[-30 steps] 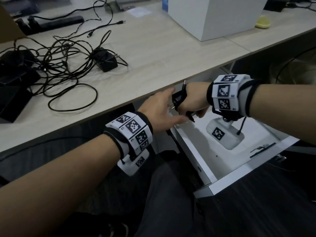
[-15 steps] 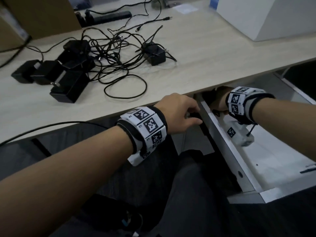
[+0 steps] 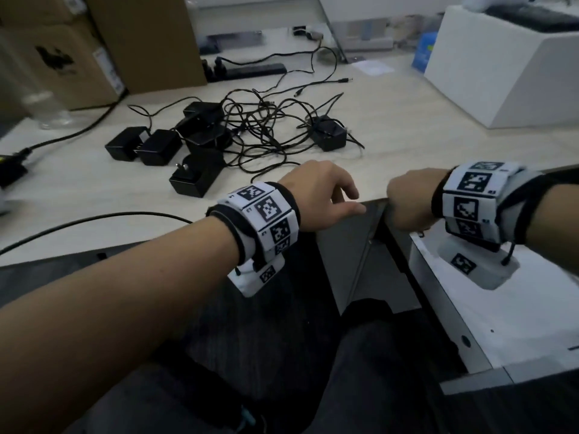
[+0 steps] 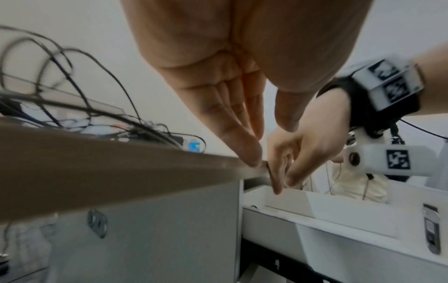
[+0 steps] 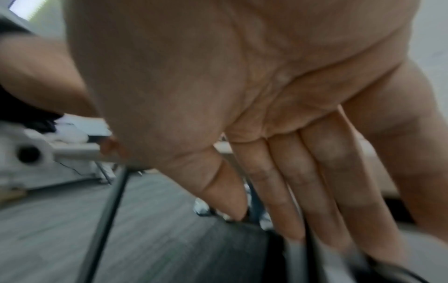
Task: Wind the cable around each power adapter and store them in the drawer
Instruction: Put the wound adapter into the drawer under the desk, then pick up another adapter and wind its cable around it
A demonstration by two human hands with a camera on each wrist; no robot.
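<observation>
Several black power adapters lie on the wooden desk in a tangle of black cables; one adapter sits apart on the right. The white drawer stands pulled out under the desk's front edge. My left hand hovers at the desk edge, fingers straight and empty, as the left wrist view confirms. My right hand is just above the drawer's back end, next to the left hand. It holds nothing, and its fingers are relaxed. The part of the drawer's inside that shows is bare.
Cardboard boxes and a black power strip line the back of the desk. A large white box stands at the back right and a clear bottle at the far left. A loose cable runs over the front left edge.
A second ago my right hand held a wound adapter over the drawer and then reached deep inside. Now it is out and empty. The left hand rose to the desk edge.
</observation>
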